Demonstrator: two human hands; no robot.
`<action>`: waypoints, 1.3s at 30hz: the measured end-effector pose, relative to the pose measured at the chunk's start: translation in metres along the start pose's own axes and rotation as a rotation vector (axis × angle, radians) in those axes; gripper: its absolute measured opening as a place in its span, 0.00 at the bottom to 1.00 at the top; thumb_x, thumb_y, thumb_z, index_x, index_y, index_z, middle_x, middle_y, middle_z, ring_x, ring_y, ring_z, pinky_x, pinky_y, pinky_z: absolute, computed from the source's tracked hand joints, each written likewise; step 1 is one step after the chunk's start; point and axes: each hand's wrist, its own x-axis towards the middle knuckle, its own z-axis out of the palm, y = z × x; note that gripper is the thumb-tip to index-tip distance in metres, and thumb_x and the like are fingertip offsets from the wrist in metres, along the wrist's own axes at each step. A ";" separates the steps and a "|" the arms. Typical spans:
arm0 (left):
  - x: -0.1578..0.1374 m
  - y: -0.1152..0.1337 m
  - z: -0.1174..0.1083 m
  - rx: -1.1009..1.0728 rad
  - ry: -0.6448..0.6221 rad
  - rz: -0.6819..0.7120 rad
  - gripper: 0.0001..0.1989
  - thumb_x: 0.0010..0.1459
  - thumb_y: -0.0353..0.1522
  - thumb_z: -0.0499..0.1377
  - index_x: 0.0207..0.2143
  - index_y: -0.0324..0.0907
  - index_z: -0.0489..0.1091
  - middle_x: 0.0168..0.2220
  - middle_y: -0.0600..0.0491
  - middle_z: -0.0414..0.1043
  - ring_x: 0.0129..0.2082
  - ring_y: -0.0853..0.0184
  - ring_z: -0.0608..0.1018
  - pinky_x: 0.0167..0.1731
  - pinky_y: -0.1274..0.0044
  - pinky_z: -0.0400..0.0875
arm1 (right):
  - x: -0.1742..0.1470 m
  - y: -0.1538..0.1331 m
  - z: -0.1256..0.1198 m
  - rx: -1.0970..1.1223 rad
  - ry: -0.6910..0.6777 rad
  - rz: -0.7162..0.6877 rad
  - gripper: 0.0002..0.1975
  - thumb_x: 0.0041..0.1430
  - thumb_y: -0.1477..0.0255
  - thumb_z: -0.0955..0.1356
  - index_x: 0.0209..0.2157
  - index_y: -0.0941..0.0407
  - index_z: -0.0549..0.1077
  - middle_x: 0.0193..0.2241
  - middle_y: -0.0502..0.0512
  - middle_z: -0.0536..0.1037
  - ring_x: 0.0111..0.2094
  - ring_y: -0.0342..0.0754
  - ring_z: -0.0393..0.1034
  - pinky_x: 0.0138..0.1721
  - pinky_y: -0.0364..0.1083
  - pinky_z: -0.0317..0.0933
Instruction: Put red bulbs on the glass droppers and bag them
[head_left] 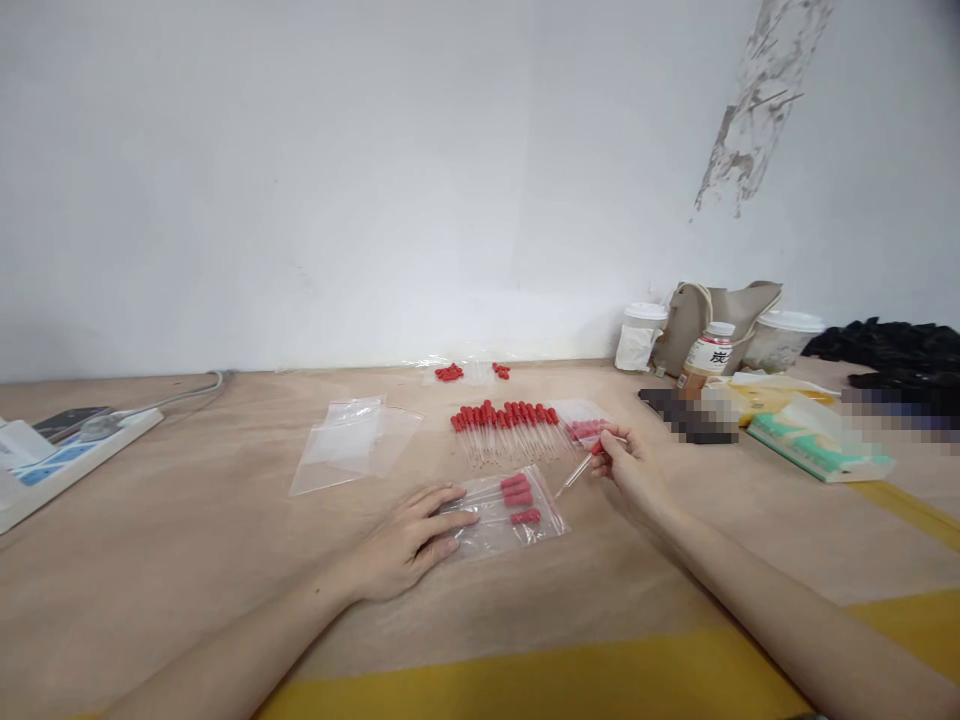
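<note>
A clear zip bag (pixel 491 540) lies on the table with several red-bulbed droppers (pixel 517 497) inside, bulbs toward its right-hand opening. My left hand (pixel 420 530) rests flat on the bag's left part, fingers apart. Pinched by its red bulb in my right hand (pixel 626 465) is a glass dropper (pixel 576 472), its thin tip slanting down-left close to the bag's mouth. Just behind the bag spreads a row of loose droppers (pixel 502 415), bulbs away from me. Partly behind my right hand sits another bag (pixel 581 412) with red bulbs in it.
Flat clear bags (pixel 349 445) lie to the left. Small red bulbs (pixel 450 372) sit on plastic by the wall. A power strip (pixel 82 455) is far left. On the right are a tissue pack (pixel 817 440), a dark object (pixel 686 415), a bottle (pixel 709 360) and lidded cups (pixel 641 335).
</note>
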 end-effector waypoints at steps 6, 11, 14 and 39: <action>0.000 0.000 0.001 -0.009 0.004 0.012 0.17 0.62 0.37 0.45 0.53 0.55 0.60 0.59 0.55 0.51 0.57 0.61 0.56 0.54 0.64 0.53 | -0.011 0.005 0.007 0.060 -0.084 0.089 0.13 0.48 0.66 0.67 0.32 0.53 0.59 0.21 0.46 0.69 0.18 0.40 0.66 0.22 0.41 0.64; -0.001 0.000 0.001 -0.014 0.006 -0.008 0.17 0.62 0.37 0.45 0.53 0.54 0.60 0.59 0.55 0.51 0.57 0.61 0.56 0.55 0.65 0.53 | -0.021 0.006 0.006 0.114 -0.196 0.160 0.10 0.50 0.68 0.66 0.32 0.54 0.60 0.21 0.46 0.70 0.19 0.39 0.66 0.21 0.40 0.63; -0.001 0.000 0.001 -0.012 0.000 -0.013 0.17 0.62 0.37 0.45 0.53 0.54 0.59 0.59 0.55 0.52 0.57 0.61 0.56 0.55 0.65 0.53 | -0.024 0.004 0.005 0.142 -0.200 0.204 0.08 0.51 0.71 0.66 0.31 0.54 0.60 0.21 0.47 0.71 0.20 0.40 0.67 0.23 0.40 0.64; 0.000 0.000 0.001 0.038 -0.015 -0.020 0.20 0.62 0.38 0.45 0.57 0.50 0.52 0.59 0.53 0.52 0.58 0.62 0.55 0.55 0.65 0.51 | -0.038 0.001 0.017 -0.474 -0.794 -0.054 0.11 0.46 0.66 0.68 0.31 0.58 0.73 0.25 0.50 0.74 0.24 0.40 0.64 0.26 0.40 0.56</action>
